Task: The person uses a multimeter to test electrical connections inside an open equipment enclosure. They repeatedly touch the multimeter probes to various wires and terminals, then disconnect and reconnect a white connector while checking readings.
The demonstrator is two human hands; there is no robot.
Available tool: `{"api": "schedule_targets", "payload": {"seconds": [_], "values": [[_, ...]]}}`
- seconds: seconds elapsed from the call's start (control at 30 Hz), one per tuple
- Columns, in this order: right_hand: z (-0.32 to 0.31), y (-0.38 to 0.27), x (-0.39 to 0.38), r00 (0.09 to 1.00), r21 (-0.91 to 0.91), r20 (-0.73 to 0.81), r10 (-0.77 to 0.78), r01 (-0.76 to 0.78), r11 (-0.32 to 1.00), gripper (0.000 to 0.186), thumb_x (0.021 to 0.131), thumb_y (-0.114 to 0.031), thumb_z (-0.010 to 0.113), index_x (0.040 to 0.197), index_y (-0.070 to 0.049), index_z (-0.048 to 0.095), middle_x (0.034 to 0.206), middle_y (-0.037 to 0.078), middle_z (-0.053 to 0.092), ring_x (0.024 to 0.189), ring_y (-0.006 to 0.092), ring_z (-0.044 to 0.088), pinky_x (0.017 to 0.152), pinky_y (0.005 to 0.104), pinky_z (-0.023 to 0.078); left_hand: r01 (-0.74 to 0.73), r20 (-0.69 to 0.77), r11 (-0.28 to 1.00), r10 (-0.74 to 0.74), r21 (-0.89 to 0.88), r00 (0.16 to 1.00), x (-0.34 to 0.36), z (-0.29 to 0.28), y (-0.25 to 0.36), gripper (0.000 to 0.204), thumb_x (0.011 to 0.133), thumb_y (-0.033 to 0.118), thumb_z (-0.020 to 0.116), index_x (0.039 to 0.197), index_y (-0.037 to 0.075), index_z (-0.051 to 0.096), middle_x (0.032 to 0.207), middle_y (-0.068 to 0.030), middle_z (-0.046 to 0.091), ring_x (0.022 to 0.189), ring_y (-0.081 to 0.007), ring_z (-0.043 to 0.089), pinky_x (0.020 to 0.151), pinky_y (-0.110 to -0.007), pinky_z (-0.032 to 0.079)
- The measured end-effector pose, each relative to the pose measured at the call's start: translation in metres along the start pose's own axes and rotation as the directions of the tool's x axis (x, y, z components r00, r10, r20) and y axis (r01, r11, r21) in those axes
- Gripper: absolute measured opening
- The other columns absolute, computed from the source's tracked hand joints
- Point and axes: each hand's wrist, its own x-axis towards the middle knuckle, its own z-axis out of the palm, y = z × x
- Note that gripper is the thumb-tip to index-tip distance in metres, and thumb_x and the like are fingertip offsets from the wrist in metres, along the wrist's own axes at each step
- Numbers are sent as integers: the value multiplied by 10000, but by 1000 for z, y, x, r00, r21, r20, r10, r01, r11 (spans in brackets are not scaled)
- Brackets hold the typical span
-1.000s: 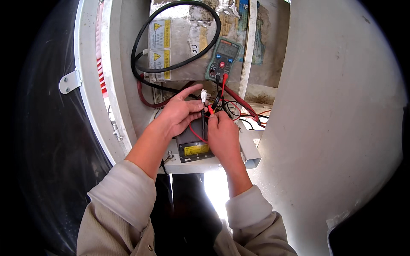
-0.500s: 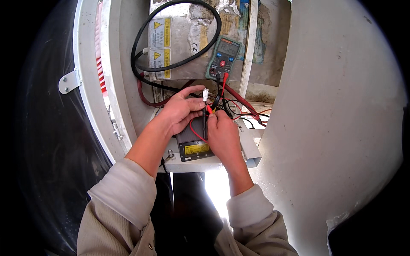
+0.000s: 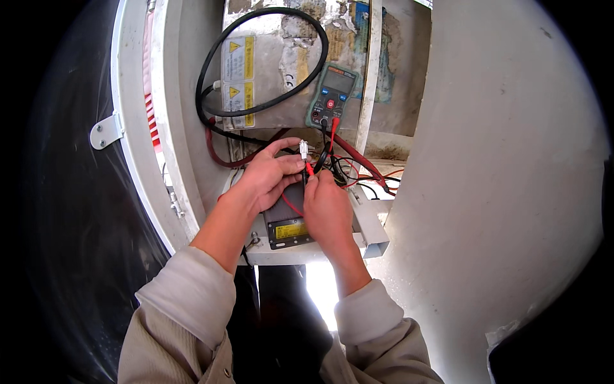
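Note:
A small white plug connector (image 3: 304, 149) stands up between the fingertips of my left hand (image 3: 270, 177), which are closed on it. My right hand (image 3: 329, 203) pinches a red test probe (image 3: 309, 169) just below the connector, tip toward it. I cannot make out whether the tip touches a contact. A dark rod or sleeved cable runs down below the connector, partly behind my fingers. Beyond the hands a green-edged digital multimeter (image 3: 331, 96) leans against the metal box, with red and black leads plugged into its lower end.
Under my hands lies a dark finned controller box (image 3: 291, 232) with a yellow label, on a white metal frame (image 3: 307, 255). A thick black cable (image 3: 326, 48) loops over the grimy metal box (image 3: 272, 64). Loose wires and a dark red cable (image 3: 361, 161) lie right of the hands.
The whole view has shifted slightly. Both hands keep their holds on the connector and probe, close together. The multimeter's screen showed characters before and now looks blank.

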Motion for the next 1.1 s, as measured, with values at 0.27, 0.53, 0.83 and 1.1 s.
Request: {"api": "schedule_targets", "payload": {"seconds": [0.27,0.53,0.83,1.1], "values": [[1,1,0,1000,-34,3,-2,2,999,269,995,-258,413,978,-12,521,779,250,652,766,448,638,683,544,475,-1,7,1000,1,-17,1000,0,1,0,464,889,-89,554,1317,49,439,1106,-148,651,953,-191,632,836,-315,514],[4,2,1,1000,-35,-8,12,-13,999,271,993,-266,424,962,-18,528,770,243,652,756,449,635,677,551,471,0,15,1000,0,-28,1000,0,1,-1,443,896,-85,546,1306,50,445,1091,-148,657,960,-203,637,837,-326,519],[1,-6,5,999,-36,2,35,-35,999,286,968,-300,475,985,-22,538,801,240,662,791,433,647,699,534,483,-2,-14,999,1,-41,1000,-2,2,2,448,898,-89,535,1316,41,439,1098,-167,645,972,-224,641,861,-339,536],[8,-2,13,995,141,-42,89,-82,987,272,923,-266,567,942,4,592,832,224,673,828,412,655,733,495,498,9,15,998,-8,-56,1000,-4,3,5,493,882,-95,564,1328,29,395,1114,-179,635,1021,-253,639,919,-359,542]]}}
